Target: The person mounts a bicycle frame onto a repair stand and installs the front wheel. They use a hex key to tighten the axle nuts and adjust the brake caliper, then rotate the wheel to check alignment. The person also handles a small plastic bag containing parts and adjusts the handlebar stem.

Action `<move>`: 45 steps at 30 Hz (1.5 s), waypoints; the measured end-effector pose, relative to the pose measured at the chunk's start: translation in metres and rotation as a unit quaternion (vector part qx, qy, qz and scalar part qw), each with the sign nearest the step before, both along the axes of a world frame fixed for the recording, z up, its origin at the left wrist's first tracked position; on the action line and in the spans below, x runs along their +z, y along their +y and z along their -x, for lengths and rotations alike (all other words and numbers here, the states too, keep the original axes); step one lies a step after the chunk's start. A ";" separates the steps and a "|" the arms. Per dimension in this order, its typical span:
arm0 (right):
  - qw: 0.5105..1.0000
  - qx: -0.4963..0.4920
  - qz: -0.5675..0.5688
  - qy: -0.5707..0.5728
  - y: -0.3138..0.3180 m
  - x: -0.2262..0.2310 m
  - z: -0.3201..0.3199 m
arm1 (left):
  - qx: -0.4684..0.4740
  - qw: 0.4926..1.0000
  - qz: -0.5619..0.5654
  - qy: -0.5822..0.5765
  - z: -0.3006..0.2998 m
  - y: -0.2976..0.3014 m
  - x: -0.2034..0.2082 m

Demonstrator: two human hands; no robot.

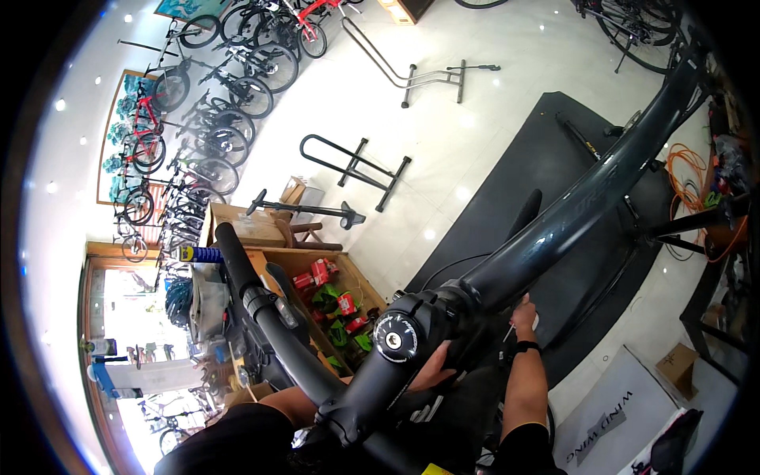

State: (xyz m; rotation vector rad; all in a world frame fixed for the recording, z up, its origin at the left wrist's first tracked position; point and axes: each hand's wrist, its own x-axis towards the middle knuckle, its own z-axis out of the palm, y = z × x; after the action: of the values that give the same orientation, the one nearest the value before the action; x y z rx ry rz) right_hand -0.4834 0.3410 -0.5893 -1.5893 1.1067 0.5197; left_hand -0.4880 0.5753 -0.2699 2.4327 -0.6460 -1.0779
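A dark bicycle frame (570, 210) slants across the view, close to me. Its black handlebar (277, 332) and stem (366, 388) lie in front of my body, with a round top cap (395, 336) on the steerer. My left hand (430, 374) reaches under the stem, against the dark front of the bike; finger and thumb show apart, the others are hidden. Below the frame tube, my right hand (523, 317) is closed, with a thin shaft and a bit of white showing beside it; its kind I cannot make out. A black band (528, 346) circles my right wrist.
A black mat (491, 214) covers the floor under the bike. A wooden crate (364, 289) of red and green packs stands left, near a floor pump (317, 210). Bike stands (348, 166) and rows of bicycles lie beyond. A white carton (602, 423) sits at lower right.
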 end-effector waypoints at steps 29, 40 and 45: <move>0.987 -0.152 0.029 -0.047 -0.090 0.032 0.130 | 0.051 0.997 -0.032 -0.051 -0.032 -0.036 0.050; 0.918 -0.370 0.063 -0.128 -0.097 0.261 0.250 | -0.089 0.944 0.317 0.025 -0.056 0.017 -0.056; 0.967 -0.198 0.153 -0.054 -0.061 0.312 0.256 | -0.177 0.966 0.030 0.185 -0.047 -0.001 -0.052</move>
State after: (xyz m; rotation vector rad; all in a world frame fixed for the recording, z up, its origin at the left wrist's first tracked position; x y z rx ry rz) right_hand -0.7398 0.2801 -0.2776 -1.5759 1.4249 -0.0060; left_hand -0.4410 0.5741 -0.3218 2.0274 -0.9856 -1.5764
